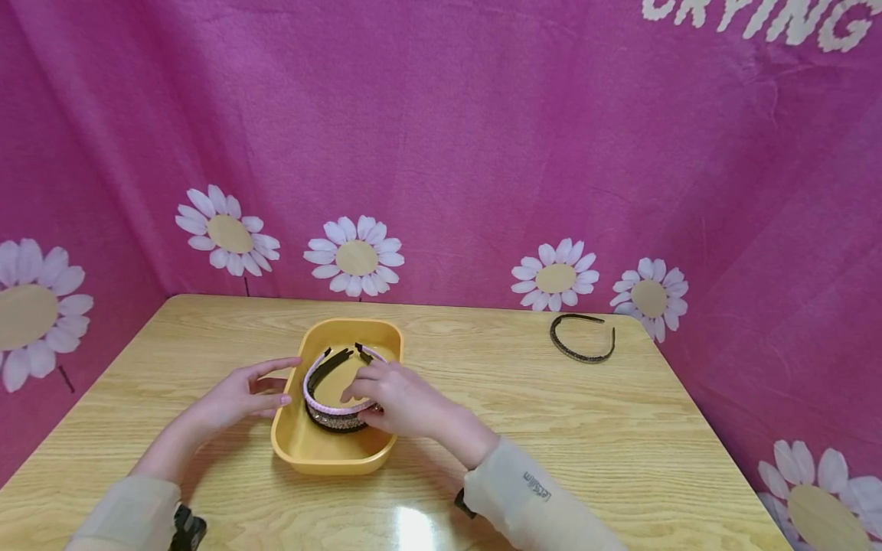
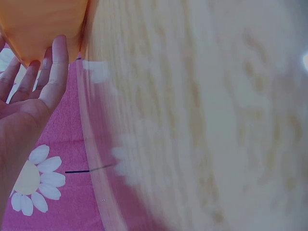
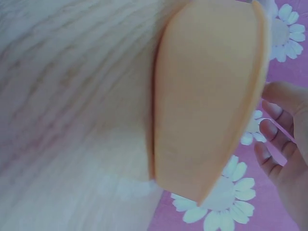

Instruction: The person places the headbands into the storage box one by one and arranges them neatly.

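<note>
A yellow plastic tub (image 1: 331, 464) stands on the table left of centre. Inside it, a lavender headband (image 1: 334, 410) overlaps dark headbands (image 1: 336, 422), one with a glittery band. My right hand (image 1: 396, 398) reaches over the tub's right rim, thumb and fingers bent around the front curve of the lavender headband. In the right wrist view, a thin pale strip shows among the right hand's fingers (image 3: 273, 132). My left hand (image 1: 241, 394) rests its extended fingers against the tub's left side; the left wrist view shows them along the tub's outer wall (image 2: 45, 24).
Another dark headband (image 1: 582, 356) lies at the table's far right corner. The wood-grain table (image 1: 524, 444) backs onto a pink cloth (image 1: 448, 153) printed with daisies, which also hangs along both sides.
</note>
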The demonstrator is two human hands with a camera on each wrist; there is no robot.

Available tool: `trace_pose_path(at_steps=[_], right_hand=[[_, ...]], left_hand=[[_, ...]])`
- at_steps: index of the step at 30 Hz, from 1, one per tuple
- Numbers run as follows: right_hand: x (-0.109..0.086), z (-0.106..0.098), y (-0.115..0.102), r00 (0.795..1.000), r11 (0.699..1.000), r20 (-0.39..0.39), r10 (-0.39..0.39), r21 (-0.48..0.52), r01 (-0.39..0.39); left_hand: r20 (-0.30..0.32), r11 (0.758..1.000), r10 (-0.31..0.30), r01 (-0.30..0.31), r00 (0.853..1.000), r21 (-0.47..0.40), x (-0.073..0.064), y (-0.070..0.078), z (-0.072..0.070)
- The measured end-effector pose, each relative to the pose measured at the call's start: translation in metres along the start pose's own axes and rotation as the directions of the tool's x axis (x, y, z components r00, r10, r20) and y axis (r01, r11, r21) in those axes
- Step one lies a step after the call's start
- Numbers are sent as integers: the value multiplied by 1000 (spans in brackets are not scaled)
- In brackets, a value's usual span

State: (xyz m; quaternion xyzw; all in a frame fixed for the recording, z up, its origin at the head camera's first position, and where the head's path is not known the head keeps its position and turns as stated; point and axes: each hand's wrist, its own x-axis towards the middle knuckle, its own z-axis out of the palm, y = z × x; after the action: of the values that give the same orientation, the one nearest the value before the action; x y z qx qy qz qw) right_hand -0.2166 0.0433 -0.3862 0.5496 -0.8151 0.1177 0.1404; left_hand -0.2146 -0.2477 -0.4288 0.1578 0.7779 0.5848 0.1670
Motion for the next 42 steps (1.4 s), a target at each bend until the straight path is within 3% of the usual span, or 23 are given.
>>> trace_pose_path(at_steps=[10, 15, 24, 42], right_hand=[[-4, -26, -1, 1000, 1000, 1, -5, -11, 5], [-7, -41, -1, 1000, 1000, 5, 19, -25, -19], [-15, -62, 9, 999, 1000, -34, 19, 10, -19], [-45, -106, 28, 985, 995, -138, 104, 20, -102]], left_hand=[[-11, 999, -15, 16, 1000, 36, -1, 3, 1], [-4, 1000, -13, 13, 1000, -1, -1, 3, 1], [5, 1000, 10, -9, 1000, -30, -1, 1, 1], [-8, 1000, -18, 18, 1000, 26, -1, 3, 0]])
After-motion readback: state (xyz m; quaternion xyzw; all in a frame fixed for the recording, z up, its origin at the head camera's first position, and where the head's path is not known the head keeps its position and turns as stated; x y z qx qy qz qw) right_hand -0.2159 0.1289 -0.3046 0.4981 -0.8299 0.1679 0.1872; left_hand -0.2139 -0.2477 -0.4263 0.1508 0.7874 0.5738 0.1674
